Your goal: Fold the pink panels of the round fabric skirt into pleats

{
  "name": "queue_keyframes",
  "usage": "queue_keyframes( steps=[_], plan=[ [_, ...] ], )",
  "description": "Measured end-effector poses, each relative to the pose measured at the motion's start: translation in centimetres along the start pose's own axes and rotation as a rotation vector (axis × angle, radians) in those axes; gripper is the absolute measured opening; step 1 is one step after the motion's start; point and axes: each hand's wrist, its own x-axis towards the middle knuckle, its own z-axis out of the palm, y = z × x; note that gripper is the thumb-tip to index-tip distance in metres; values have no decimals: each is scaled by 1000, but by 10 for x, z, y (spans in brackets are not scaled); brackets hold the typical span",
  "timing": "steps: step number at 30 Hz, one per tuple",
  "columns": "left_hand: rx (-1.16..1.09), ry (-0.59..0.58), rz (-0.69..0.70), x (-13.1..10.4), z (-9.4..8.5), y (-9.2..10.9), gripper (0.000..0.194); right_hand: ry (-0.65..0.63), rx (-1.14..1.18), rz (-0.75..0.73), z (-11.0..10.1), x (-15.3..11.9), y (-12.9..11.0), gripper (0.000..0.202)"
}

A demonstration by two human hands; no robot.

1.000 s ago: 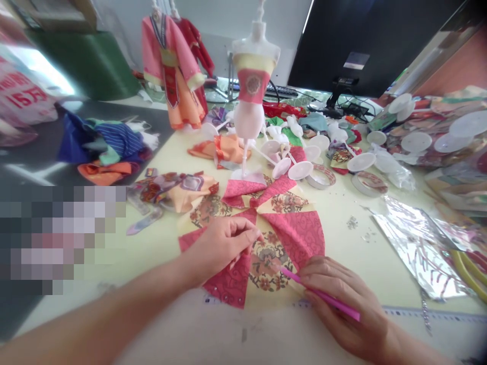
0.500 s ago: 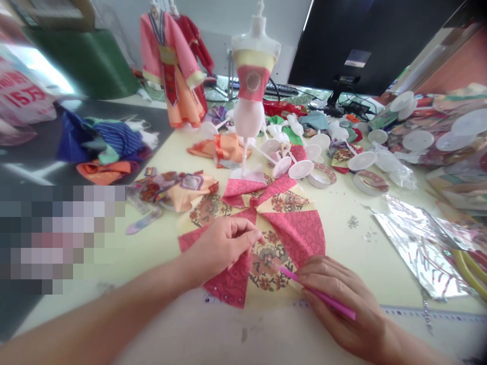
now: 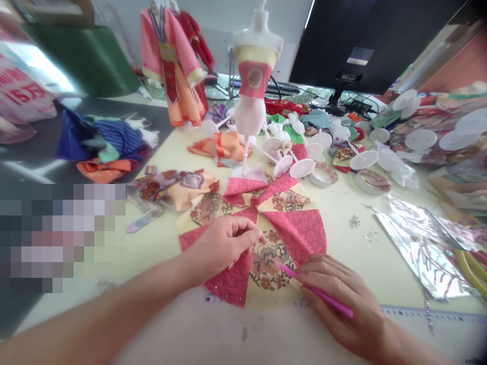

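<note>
A round piece of red and floral panelled cloth [image 3: 300, 230] lies spread on the table. Over its left part rests my left hand [image 3: 228, 243], thumb and fingertips pressed together; anything between them is too small to make out. At the lower right of the cloth my right hand [image 3: 338, 299] is closed round a pink pen-like tool [image 3: 333, 301], its tip pointing at the floral panel [image 3: 269, 261]. Small beads [image 3: 227, 287] dot the lower left edge of the cloth.
A small dress form [image 3: 250, 114] stands behind the cloth. Tape rings [image 3: 372, 181], a silvery sheet [image 3: 413, 248] and a ruler [image 3: 429, 313] lie to the right. Doll clothes [image 3: 190, 190] and blue cloth [image 3: 72, 137] are at the left. A monitor [image 3: 365, 40] stands behind.
The tip of the pink tool has shifted very slightly to the left and up over the floral panel. My left hand has barely moved.
</note>
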Motion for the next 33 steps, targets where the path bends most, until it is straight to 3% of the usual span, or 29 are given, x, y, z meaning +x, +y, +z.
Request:
queue_keyframes(
  steps=[33],
  plan=[
    [-1, -17, -9, 2, 0, 0, 26, -6, 58, -5, -2, 2, -3, 33]
  ],
)
